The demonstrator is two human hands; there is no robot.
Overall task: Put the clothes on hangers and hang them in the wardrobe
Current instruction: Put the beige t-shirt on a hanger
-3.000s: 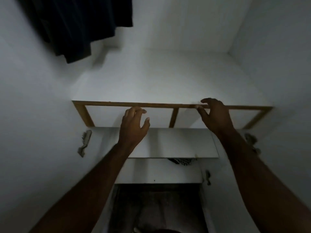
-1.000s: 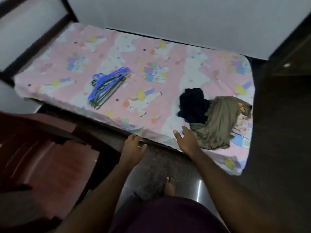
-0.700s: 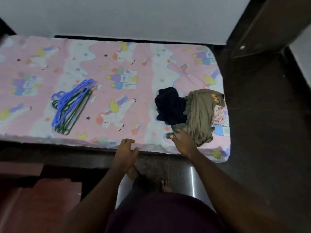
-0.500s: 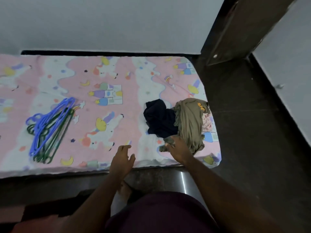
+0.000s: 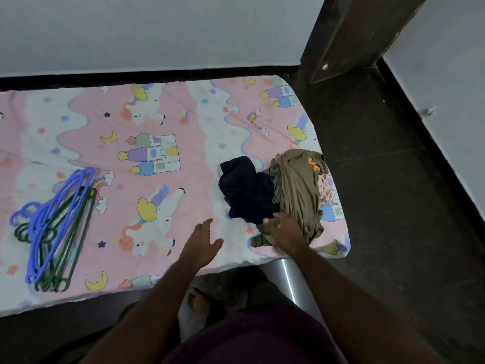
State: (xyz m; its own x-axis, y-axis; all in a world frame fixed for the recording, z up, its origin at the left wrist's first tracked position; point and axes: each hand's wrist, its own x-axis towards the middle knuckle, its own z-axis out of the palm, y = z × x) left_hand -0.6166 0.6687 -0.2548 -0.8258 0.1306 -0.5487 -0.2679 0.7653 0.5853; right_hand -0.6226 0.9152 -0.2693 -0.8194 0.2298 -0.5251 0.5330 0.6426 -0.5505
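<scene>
A small heap of clothes lies at the right end of the bed: an olive-green garment [image 5: 296, 185] with an orange print, a dark navy garment [image 5: 245, 191] beside it and a bit of pink cloth [image 5: 325, 189] underneath. My right hand [image 5: 284, 231] grips the near edge of the olive garment. Palm down over the sheet, my left hand [image 5: 203, 243] hovers with relaxed fingers just left of the heap, holding nothing. A stack of blue and green plastic hangers [image 5: 55, 227] lies on the bed's left part.
The bed [image 5: 162, 122] has a pink cartoon sheet and stands against a grey wall. Dark floor [image 5: 393, 206] runs to the right, with a dark door frame [image 5: 349, 35] at the back right. My bare foot [image 5: 198, 302] stands by the bed's edge.
I turned from the wardrobe shelf down to the bed. My right hand reached the clothes heap and closed on the olive garment; my left hand moved forward over the sheet.
</scene>
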